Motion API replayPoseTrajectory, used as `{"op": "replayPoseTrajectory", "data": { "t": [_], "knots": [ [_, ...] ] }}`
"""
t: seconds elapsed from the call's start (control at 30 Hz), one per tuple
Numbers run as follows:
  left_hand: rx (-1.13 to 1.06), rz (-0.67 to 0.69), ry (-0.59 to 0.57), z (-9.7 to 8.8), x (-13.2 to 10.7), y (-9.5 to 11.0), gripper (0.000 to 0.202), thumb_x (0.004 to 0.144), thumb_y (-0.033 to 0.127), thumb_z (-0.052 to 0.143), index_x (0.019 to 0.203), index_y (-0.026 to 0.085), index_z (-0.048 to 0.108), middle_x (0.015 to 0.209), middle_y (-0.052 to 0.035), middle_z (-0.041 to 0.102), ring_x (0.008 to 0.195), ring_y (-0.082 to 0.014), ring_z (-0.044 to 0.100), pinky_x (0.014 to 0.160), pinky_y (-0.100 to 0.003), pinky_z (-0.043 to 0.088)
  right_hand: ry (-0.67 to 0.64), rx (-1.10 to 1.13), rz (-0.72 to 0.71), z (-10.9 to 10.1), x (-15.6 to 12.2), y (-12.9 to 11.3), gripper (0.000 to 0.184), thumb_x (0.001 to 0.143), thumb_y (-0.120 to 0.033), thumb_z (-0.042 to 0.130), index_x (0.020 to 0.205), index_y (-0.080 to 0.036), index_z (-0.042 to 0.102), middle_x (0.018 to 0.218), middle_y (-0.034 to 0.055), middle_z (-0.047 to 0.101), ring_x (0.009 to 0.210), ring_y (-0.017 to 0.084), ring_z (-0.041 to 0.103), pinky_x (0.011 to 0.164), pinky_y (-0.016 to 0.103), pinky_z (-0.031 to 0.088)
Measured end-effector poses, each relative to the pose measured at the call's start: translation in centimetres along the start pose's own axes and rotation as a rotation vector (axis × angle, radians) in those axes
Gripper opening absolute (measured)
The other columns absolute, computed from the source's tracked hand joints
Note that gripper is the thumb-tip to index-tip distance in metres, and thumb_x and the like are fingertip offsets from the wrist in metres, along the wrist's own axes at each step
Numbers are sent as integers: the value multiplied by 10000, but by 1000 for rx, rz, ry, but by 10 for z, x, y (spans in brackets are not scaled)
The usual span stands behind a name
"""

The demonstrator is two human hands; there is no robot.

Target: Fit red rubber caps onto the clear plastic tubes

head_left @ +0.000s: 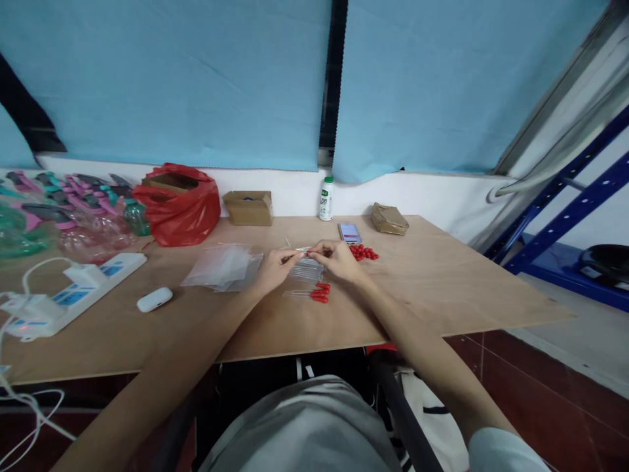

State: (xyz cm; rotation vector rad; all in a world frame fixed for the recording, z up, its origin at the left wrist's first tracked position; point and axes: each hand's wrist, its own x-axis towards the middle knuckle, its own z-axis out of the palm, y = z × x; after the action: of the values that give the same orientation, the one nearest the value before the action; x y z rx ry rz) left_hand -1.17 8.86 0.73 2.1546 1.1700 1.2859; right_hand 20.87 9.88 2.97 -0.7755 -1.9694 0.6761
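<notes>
My left hand [275,267] is closed in a pinch on a thin clear dropper tube. Facing it, my right hand [340,259] pinches a small red rubber bulb [309,253], partly covered by the fingers; whether tube and bulb are joined cannot be seen. Under the hands lies a row of clear dropper tubes [305,270]. Closer to me rest several droppers with red bulbs [320,294], their tubes pointing left. A cluster of loose red bulbs [364,252] lies just right of my right hand. Left of my left hand is a stack of clear plastic bags [221,265].
A phone [350,233], a white bottle [325,198], an open cardboard box [248,208] and a brown packet [389,219] stand toward the wall. Leftward are a red bag [184,206], spray bottles [93,223], a power strip [78,298] and a white case [154,299].
</notes>
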Motion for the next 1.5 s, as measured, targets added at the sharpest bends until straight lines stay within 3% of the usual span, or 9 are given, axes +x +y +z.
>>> {"op": "replayPoseTrajectory", "data": {
  "t": [0.27, 0.5, 0.67, 0.83, 0.97, 1.23, 1.5],
  "knots": [
    [38, 5, -3, 0, 0, -3, 378, 975, 492, 580, 1112, 230, 817, 901, -54, 761, 783, -190, 653, 710, -290, 474, -10, -48, -44, -2, -1, -1, 237, 941, -365, 661, 906, -148, 750, 877, 60, 774, 716, 163, 650, 692, 282, 484],
    [-208, -82, -42, 0, 2, 1, 423, 942, 520, 611, 1147, 193, 783, 1114, -82, 785, 953, -237, 717, 847, -337, 548, -12, -58, -79, -6, 1, -6, 193, 944, -336, 666, 1007, -162, 724, 944, 63, 780, 823, 187, 703, 774, 294, 509],
    [-303, -132, -64, 0, 1, 2, 447, 900, 538, 672, 1147, 180, 777, 1147, -95, 776, 1012, -245, 709, 906, -353, 544, -11, -92, -125, -8, 1, -8, 156, 945, -310, 665, 991, -166, 703, 951, 61, 773, 840, 185, 707, 787, 284, 498],
    [-396, -214, -94, 1, 1, -3, 412, 857, 529, 737, 1080, 188, 797, 1173, -102, 771, 1083, -254, 695, 984, -380, 514, -45, -170, -163, -10, 0, -6, 175, 971, -324, 638, 978, -172, 725, 890, 38, 761, 729, 161, 643, 728, 268, 456],
    [-412, -270, -96, 2, 1, -8, 427, 825, 535, 767, 1080, 195, 806, 1160, -111, 776, 1044, -259, 704, 934, -389, 534, -61, -228, -142, -9, -1, -2, 213, 985, -363, 623, 980, -185, 740, 839, 26, 754, 651, 153, 592, 684, 264, 427],
    [-359, -245, -53, 3, 3, -10, 422, 776, 542, 797, 1007, 190, 812, 1098, -105, 792, 998, -257, 722, 957, -418, 541, -54, -340, -155, -5, -3, -1, 228, 1009, -379, 589, 1042, -220, 749, 880, 39, 765, 704, 176, 627, 729, 276, 422],
    [-232, -119, -35, 6, 4, -16, 298, 852, 435, 727, 1001, 190, 806, 1035, -92, 799, 885, -224, 729, 855, -368, 561, -54, -366, -149, -2, -3, 2, 207, 999, -366, 606, 1027, -227, 756, 861, 30, 761, 686, 170, 631, 718, 271, 424]
  ]
}}
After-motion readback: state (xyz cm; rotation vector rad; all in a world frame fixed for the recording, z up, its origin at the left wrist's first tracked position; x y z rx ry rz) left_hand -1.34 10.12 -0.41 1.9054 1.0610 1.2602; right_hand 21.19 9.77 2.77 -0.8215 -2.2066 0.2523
